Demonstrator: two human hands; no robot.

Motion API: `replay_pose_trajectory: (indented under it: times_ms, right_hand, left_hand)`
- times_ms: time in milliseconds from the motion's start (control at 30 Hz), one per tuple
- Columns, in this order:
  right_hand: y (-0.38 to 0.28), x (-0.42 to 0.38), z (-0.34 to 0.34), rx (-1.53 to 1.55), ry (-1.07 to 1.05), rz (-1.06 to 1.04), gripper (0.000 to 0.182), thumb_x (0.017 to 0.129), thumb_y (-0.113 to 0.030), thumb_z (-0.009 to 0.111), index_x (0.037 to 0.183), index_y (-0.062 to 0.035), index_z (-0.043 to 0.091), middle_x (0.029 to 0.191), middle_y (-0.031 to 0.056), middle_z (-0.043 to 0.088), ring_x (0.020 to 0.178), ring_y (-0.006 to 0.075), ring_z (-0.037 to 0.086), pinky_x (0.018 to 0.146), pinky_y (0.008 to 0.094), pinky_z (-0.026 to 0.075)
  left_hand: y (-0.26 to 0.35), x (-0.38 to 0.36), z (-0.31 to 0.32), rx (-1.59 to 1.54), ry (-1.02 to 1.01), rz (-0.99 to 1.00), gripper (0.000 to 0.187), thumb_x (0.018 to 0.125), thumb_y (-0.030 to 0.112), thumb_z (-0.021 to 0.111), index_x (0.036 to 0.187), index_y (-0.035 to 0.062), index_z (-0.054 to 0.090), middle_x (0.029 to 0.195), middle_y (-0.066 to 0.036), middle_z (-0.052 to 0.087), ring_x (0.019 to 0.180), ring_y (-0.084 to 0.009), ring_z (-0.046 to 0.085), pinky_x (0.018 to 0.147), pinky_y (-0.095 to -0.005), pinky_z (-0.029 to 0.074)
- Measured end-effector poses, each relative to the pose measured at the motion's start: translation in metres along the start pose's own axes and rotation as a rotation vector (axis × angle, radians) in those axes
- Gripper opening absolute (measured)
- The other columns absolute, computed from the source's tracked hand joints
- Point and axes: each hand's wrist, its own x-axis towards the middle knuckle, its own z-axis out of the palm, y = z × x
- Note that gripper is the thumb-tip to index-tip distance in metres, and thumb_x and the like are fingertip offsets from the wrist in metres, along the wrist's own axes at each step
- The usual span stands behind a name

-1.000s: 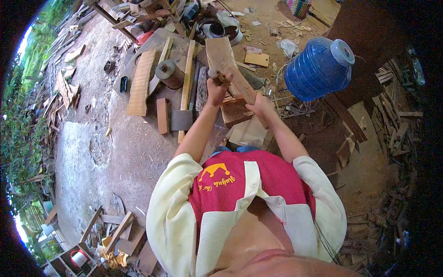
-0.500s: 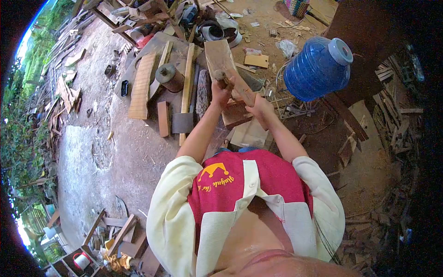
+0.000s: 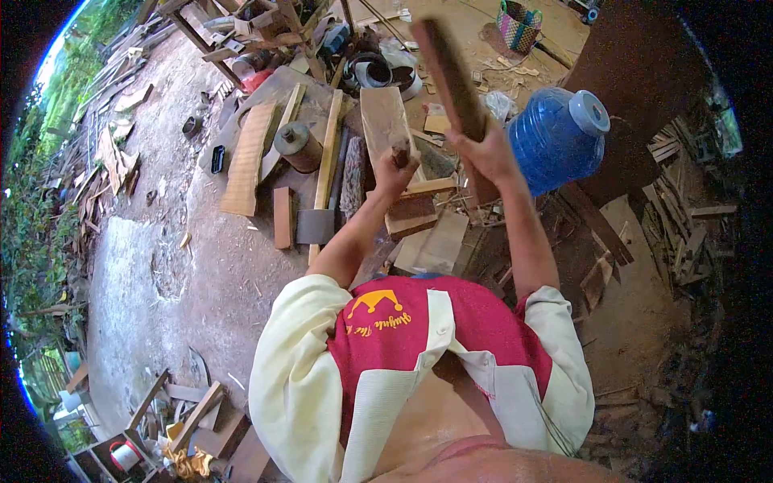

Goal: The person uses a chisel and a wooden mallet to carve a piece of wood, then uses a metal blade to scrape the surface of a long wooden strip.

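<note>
My left hand (image 3: 393,177) is closed around an upright tool, of which a round wooden handle end (image 3: 400,147) sticks out at the top; its lower part is hidden. That hand is over a long pale wooden block (image 3: 382,111) lying in front of me. In my right hand (image 3: 488,154) is a thick dark wooden bat (image 3: 448,74), raised and tilted away from me, blurred by motion. A reddish wood piece (image 3: 412,217) shows at the near end of the block, with a thin pale strip (image 3: 427,188) beside my left hand.
A blue water jug (image 3: 555,141) stands to the right. On the left lie a ridged board (image 3: 247,161), a rusty metal canister (image 3: 298,147), a long wooden strip (image 3: 328,153) and a small brown block (image 3: 283,217). A woven basket (image 3: 516,26) is farther off.
My right hand has lifted the wooden bat up and to the right, away from my left hand. My left hand still grips the upright tool and has shifted slightly in view.
</note>
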Motion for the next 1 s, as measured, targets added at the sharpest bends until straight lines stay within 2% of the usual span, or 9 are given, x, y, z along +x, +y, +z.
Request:
replay_pose_trajectory:
  times_ms: [200, 233, 367, 533, 600, 667, 733, 800, 1000]
  right_hand:
    - [-0.058, -0.054, 0.003, -0.322, 0.085, -0.021, 0.055, 0.065, -0.042, 0.066, 0.097, -0.0008, 0.050, 0.082, 0.0195, 0.059, 0.075, 0.0307, 0.060, 0.065, 0.0361, 0.047]
    - [-0.059, -0.057, 0.007, -0.621, -0.137, 0.280, 0.058, 0.064, -0.044, 0.065, 0.100, -0.0019, 0.050, 0.087, 0.0214, 0.058, 0.081, 0.0358, 0.057, 0.068, 0.0394, 0.046]
    - [-0.045, -0.058, -0.011, -0.648, -0.299, 0.224, 0.061, 0.063, -0.047, 0.064, 0.101, -0.0016, 0.047, 0.085, 0.0215, 0.058, 0.081, 0.0357, 0.058, 0.069, 0.0420, 0.046]
    - [-0.075, -0.052, -0.026, -0.185, 0.180, -0.092, 0.051, 0.066, -0.032, 0.068, 0.100, 0.0010, 0.049, 0.085, 0.0188, 0.058, 0.082, 0.0308, 0.059, 0.072, 0.0347, 0.045]
    - [-0.076, -0.059, -0.017, -0.115, 0.184, -0.094, 0.055, 0.065, -0.037, 0.067, 0.101, 0.0005, 0.049, 0.084, 0.0190, 0.058, 0.082, 0.0343, 0.058, 0.074, 0.0368, 0.045]
    - [-0.067, -0.064, -0.004, -0.697, -0.257, 0.323, 0.059, 0.062, -0.043, 0.066, 0.100, -0.0004, 0.049, 0.087, 0.0205, 0.058, 0.082, 0.0364, 0.057, 0.074, 0.0391, 0.044]
    - [-0.031, -0.073, 0.001, -0.616, -0.333, 0.362, 0.065, 0.059, -0.049, 0.066, 0.099, -0.0013, 0.050, 0.090, 0.0221, 0.057, 0.083, 0.0370, 0.056, 0.075, 0.0409, 0.043]
    - [-0.053, -0.062, -0.013, -0.592, -0.271, 0.315, 0.062, 0.060, -0.045, 0.067, 0.100, -0.0014, 0.050, 0.092, 0.0224, 0.057, 0.084, 0.0362, 0.056, 0.073, 0.0400, 0.044]
    - [-0.066, -0.059, -0.023, -0.125, 0.255, -0.075, 0.057, 0.061, -0.025, 0.071, 0.105, 0.0001, 0.047, 0.090, 0.0173, 0.059, 0.079, 0.0295, 0.059, 0.072, 0.0345, 0.047]
  left_hand:
    - [0.032, -0.005, 0.006, 0.081, -0.079, 0.219, 0.014, 0.074, 0.010, 0.062, 0.081, 0.0033, 0.052, 0.064, 0.005, 0.042, 0.058, -0.0079, 0.037, 0.051, -0.0249, 0.035]
    - [0.026, -0.004, 0.009, -0.022, -0.093, 0.174, 0.015, 0.074, 0.010, 0.062, 0.082, 0.0030, 0.052, 0.065, 0.005, 0.042, 0.058, -0.0076, 0.037, 0.051, -0.0242, 0.035]
    - [0.019, 0.000, 0.009, -0.124, -0.095, 0.065, 0.015, 0.073, 0.009, 0.062, 0.076, 0.0019, 0.049, 0.060, 0.002, 0.039, 0.056, -0.0086, 0.034, 0.050, -0.0237, 0.034]
    - [0.029, -0.005, 0.010, -0.018, -0.089, 0.054, 0.019, 0.073, 0.008, 0.061, 0.070, 0.0014, 0.044, 0.057, 0.001, 0.037, 0.055, -0.0104, 0.032, 0.049, -0.0263, 0.034]
    - [0.023, -0.004, 0.012, 0.092, -0.080, 0.131, 0.015, 0.073, 0.008, 0.061, 0.074, 0.0013, 0.047, 0.057, -0.003, 0.039, 0.054, -0.0112, 0.032, 0.049, -0.0274, 0.036]
    - [0.022, -0.004, 0.016, -0.107, -0.112, 0.100, 0.014, 0.072, 0.008, 0.061, 0.077, 0.0015, 0.049, 0.058, -0.006, 0.042, 0.054, -0.0121, 0.033, 0.050, -0.0279, 0.037]
    - [0.028, -0.012, 0.012, -0.300, -0.152, 0.058, 0.014, 0.072, 0.008, 0.061, 0.080, 0.0017, 0.051, 0.060, -0.009, 0.044, 0.055, -0.0129, 0.035, 0.051, -0.0283, 0.038]
    - [0.040, -0.009, 0.009, 0.082, -0.112, 0.251, 0.018, 0.070, 0.006, 0.060, 0.085, 0.0018, 0.053, 0.068, -0.012, 0.050, 0.057, -0.0131, 0.039, 0.055, -0.0280, 0.040]
    - [0.041, -0.010, 0.015, -0.013, -0.092, 0.140, 0.020, 0.068, 0.007, 0.061, 0.085, 0.0029, 0.053, 0.066, -0.009, 0.050, 0.060, -0.0120, 0.040, 0.057, -0.0281, 0.040]
